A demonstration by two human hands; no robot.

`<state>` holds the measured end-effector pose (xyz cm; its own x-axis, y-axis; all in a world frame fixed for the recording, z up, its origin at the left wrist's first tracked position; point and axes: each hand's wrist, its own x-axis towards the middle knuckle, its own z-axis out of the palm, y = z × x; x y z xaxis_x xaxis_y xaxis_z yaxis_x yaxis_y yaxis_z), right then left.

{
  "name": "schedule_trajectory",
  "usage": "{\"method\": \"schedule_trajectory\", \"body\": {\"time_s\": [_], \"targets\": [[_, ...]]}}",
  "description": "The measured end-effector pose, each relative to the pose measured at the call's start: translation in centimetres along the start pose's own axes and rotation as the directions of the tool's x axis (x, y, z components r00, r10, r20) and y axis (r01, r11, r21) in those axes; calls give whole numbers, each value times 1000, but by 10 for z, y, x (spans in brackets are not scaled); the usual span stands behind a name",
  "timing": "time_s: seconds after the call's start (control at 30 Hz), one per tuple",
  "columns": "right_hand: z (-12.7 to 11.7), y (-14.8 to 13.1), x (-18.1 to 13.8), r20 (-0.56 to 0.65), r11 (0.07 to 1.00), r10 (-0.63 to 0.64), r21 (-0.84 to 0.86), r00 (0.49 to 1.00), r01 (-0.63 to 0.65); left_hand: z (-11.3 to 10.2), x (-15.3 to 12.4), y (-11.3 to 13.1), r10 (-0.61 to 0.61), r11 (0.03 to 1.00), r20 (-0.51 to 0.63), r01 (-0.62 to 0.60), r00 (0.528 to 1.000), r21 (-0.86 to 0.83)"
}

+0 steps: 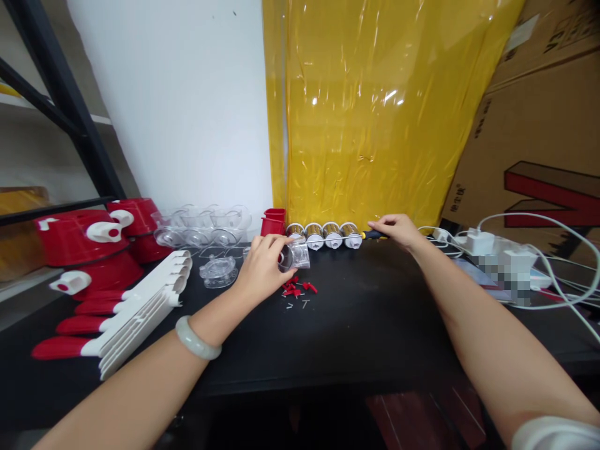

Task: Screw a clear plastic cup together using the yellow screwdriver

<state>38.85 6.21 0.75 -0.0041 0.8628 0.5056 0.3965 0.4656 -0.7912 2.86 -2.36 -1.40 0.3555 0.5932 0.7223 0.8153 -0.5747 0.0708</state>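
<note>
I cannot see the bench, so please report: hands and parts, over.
Left hand shut on clear part. Right hand shut on tool handle, four spools in line beside it. Red bits loose by left hand.

Nothing can be read clearly. The lower cardboard box (529, 125) bears a short line of dark characters near its left edge, too small to make out, and a red block mark. The upper cardboard box (557, 37) shows dark letters, cut off and illegible.
</note>
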Motion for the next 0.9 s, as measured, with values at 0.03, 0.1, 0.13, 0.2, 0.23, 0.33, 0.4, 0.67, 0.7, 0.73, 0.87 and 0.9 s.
{"method": "schedule_trajectory", "body": {"time_s": [0.03, 0.1, 0.13, 0.2, 0.23, 0.33, 0.4, 0.67, 0.7, 0.73, 0.87, 0.9], "targets": [[0, -1, 0, -5, 1000, -6, 2, 1000, 6, 0, 0, 0, -4, 1000, 6, 4, 1000, -2], [0, -2, -1, -13, 1000, -13, 8, 1000, 13, 0, 0, 0, -8, 1000, 15, 8, 1000, -8], [0, -2, -1, -17, 1000, -13, 15, 1000, 13, 0, 0, 0, -11, 1000, 15, 11, 1000, -10], [0, -3, -1, -23, 1000, -11, 29, 1000, 12, 1, 0, 0, -15, 1000, 17, 16, 1000, -14], [0, -3, -2, -24, 999, -9, 38, 1000, 10, 1, 0, -1, -17, 1000, 19, 17, 1000, -14], [0, -2, -1, -31, 996, 7, 92, 999, -4, 1, 0, -1, -19, 1000, 32, 20, 999, -12], [2, -2, -1, -53, 982, 37, 187, 998, -26, 1, -1, -1, -21, 1000, 34, 22, 999, -11], [15, -4, 4, -69, 789, 242, 595, 968, -155, 2, -1, -1, -48, 999, 37, 49, 998, -19], [16, -4, 4, -52, 790, 291, 576, 955, -209, 2, -1, -1, -50, 999, 33, 50, 998, -21], [17, -2, 4, -41, 797, 333, 546, 942, -258, 2, -2, -2, -50, 998, 29, 50, 998, -22], [17, 3, 4, -78, 854, 360, 429, 930, -294, 2, -2, -2, -47, 999, 31, 48, 998, -12], [17, 4, 4, -100, 866, 339, 421, 935, -269, 2, -2, -2, -48, 999, 34, 49, 998, -11]]}}
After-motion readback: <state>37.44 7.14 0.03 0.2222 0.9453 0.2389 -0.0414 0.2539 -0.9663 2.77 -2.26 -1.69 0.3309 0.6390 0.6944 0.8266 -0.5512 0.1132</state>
